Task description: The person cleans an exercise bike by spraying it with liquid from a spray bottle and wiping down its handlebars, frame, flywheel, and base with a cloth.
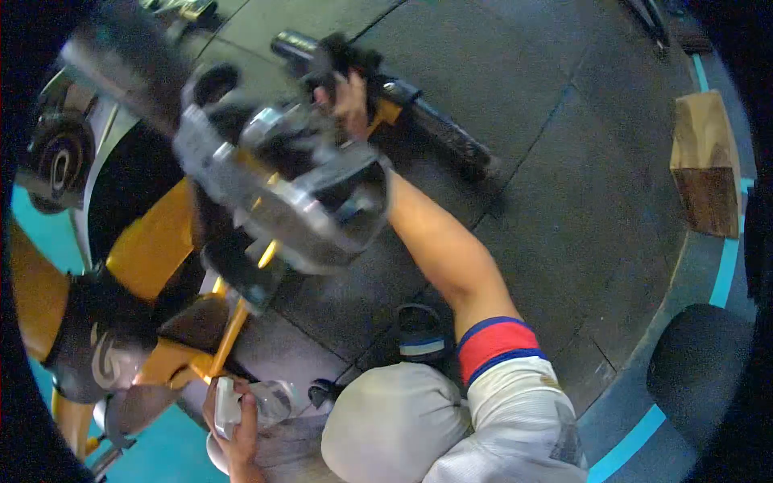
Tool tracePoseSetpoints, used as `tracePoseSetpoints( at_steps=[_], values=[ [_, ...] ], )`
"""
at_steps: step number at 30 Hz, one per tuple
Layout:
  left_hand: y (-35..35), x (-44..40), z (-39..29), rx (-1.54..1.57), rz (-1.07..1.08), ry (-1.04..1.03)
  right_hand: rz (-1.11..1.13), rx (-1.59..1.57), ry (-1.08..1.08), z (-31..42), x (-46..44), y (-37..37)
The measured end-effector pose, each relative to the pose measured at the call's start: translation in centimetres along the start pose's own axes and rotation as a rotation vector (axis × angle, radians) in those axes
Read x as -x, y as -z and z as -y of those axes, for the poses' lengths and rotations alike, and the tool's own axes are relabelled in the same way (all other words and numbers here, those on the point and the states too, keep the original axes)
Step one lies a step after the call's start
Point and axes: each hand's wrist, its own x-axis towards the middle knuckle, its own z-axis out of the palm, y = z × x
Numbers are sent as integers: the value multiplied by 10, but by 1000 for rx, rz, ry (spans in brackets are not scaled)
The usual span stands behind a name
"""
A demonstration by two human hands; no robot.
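My right hand [351, 105] reaches up past the blurred grey and black part of a machine [282, 185], its fingers curled around a black handle [326, 68]. Dark tubular bars with a yellow bracket [388, 113] extend beside that hand. Low on the left, my left hand [235, 423] grips a spray bottle [278, 401] with a white head and a clear body, tilted on its side. The machine's yellow frame [229, 334] stands just above the left hand. Part of the right grip is hidden behind machine parts.
Black rubber tiles [564, 201] cover the floor. A wooden block [706, 165] stands at the far right, near turquoise tape [628, 444] and a dark rounded object [699, 378]. Black weight plates [63, 165] hang at the left. My light-clothed knee [394, 423] is below.
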Motion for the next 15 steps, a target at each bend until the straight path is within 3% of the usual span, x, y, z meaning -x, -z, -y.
tracePoseSetpoints(
  at_steps=[2,3,4,5,6,9,11,12,13,14,15],
  values=[
    [0,-13,-17,63,73,15,301,97,-142,-10,-39,30],
    [-2,-16,-22,101,61,20,383,158,-432,-1,-74,37],
    [-2,-19,-15,62,48,-1,124,-48,-702,-24,-96,22],
    [-3,-21,-6,23,39,-24,70,-672,-834,-69,-123,20],
    [-4,-26,-8,29,49,1,148,-1003,-861,-53,-149,61],
    [-7,-39,-4,-7,82,42,362,-600,-673,10,-201,143],
    [-8,-38,10,-15,84,94,615,-81,-300,4,-203,144],
    [-8,-37,19,31,68,153,727,209,-240,-5,-192,123],
    [-14,-34,49,-34,9,84,840,495,-154,-13,-181,103],
    [-12,-37,47,-37,59,171,978,678,-206,-33,-152,68],
    [-11,-40,45,-43,110,257,933,540,-386,-55,-108,37]
  ],
)
